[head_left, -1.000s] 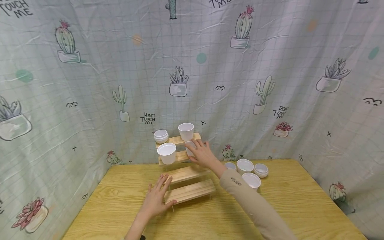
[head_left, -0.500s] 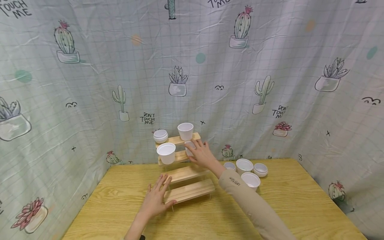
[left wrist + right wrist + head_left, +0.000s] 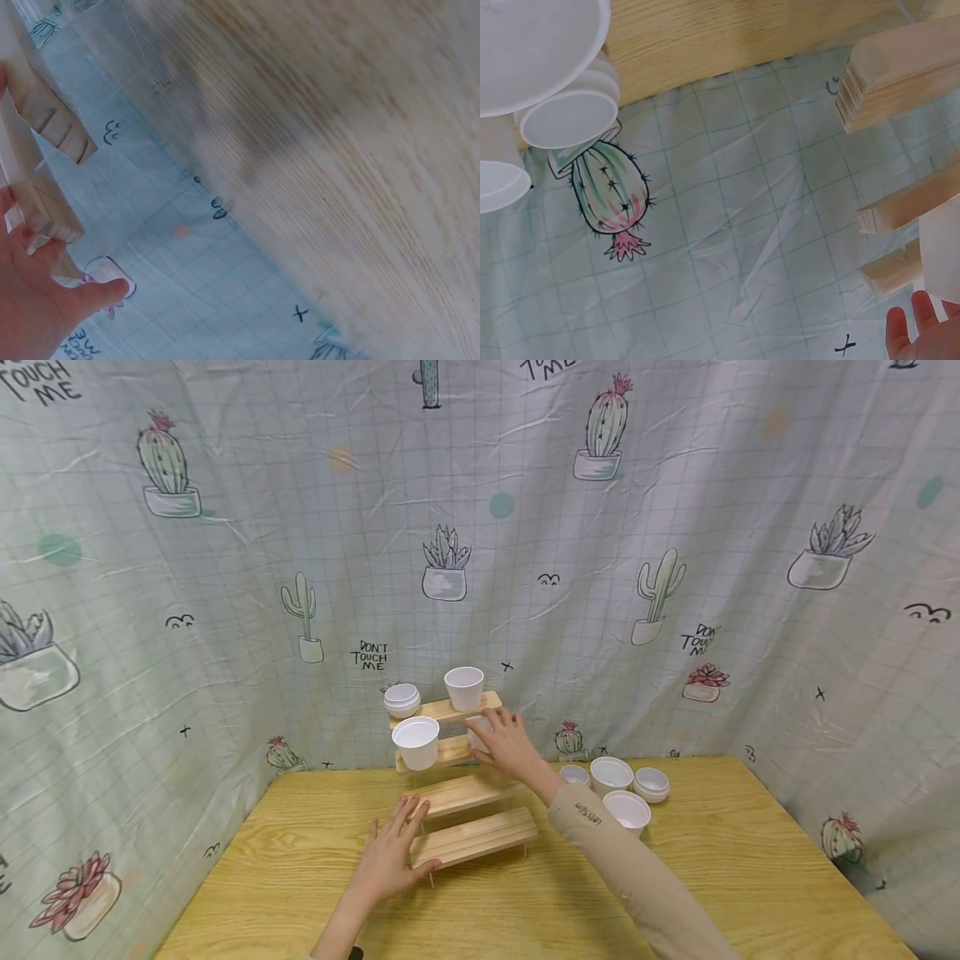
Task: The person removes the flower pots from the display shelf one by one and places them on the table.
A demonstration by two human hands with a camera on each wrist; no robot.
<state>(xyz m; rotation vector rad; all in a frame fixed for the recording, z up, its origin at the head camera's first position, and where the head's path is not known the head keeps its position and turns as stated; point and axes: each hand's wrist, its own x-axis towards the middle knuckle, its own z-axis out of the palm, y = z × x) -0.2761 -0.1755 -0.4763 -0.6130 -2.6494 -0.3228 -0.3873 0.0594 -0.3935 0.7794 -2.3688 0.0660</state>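
A four-step wooden stand (image 3: 474,838) stands mid-table in the head view. My right hand (image 3: 512,750) holds a small white pot (image 3: 477,734) on the second step from the top, its fingers covering most of it. In the right wrist view, fingertips show along the side of that pot (image 3: 940,251). My left hand (image 3: 390,854) rests at the stand's left end, fingers spread, thumb by the lowest step. To the left of the held pot is a larger white pot (image 3: 416,744). The top step carries a rounded white pot (image 3: 402,702) and a tapered white pot (image 3: 465,690).
Right of the stand, several white pots (image 3: 627,811) are grouped on the wooden table (image 3: 720,860). A cactus-print curtain (image 3: 525,543) hangs behind the table and along both sides.
The right hand and the white pot it holds have shifted slightly to the right along the step. The left hand stays where it was.
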